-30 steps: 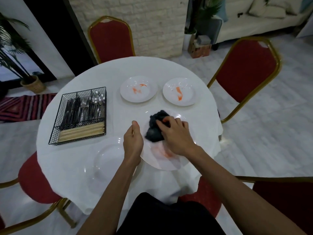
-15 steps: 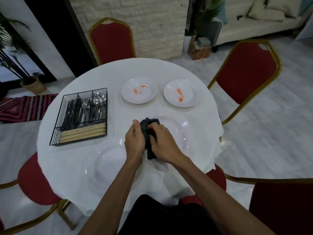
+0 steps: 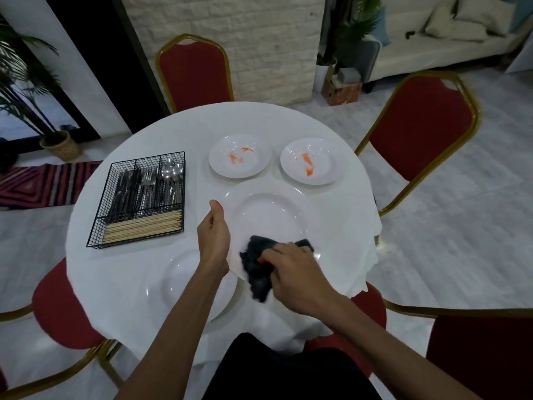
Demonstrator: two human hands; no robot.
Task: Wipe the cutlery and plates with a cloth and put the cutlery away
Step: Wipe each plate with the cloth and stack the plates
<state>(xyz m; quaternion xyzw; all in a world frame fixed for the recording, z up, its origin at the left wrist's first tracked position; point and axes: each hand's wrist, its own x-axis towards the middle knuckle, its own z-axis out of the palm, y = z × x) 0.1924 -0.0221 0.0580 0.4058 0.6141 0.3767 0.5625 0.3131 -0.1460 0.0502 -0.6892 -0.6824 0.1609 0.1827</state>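
A large white plate (image 3: pixel 268 209) lies on the table in front of me and looks clean. My left hand (image 3: pixel 215 235) grips its left rim, thumb up. My right hand (image 3: pixel 291 275) presses a dark cloth (image 3: pixel 256 264) onto the plate's near edge. Farther back sit two small white plates with orange smears, one on the left (image 3: pixel 239 157) and one on the right (image 3: pixel 310 161). A second large white plate (image 3: pixel 178 284) lies at the near left, partly under my left forearm. A black wire caddy (image 3: pixel 138 197) at the left holds knives, forks, spoons and wooden chopsticks.
The round table wears a white tablecloth (image 3: pixel 121 272). Red chairs with gold frames stand around it: one at the back (image 3: pixel 194 70), one at the right (image 3: pixel 418 128), one at the near left (image 3: pixel 60 319). A potted plant (image 3: pixel 57 142) and a striped rug (image 3: pixel 43 180) lie at left.
My right hand has swept the cloth from the plate's far side to its near edge, and the orange smear on the plate is gone. My left hand stayed on the rim.
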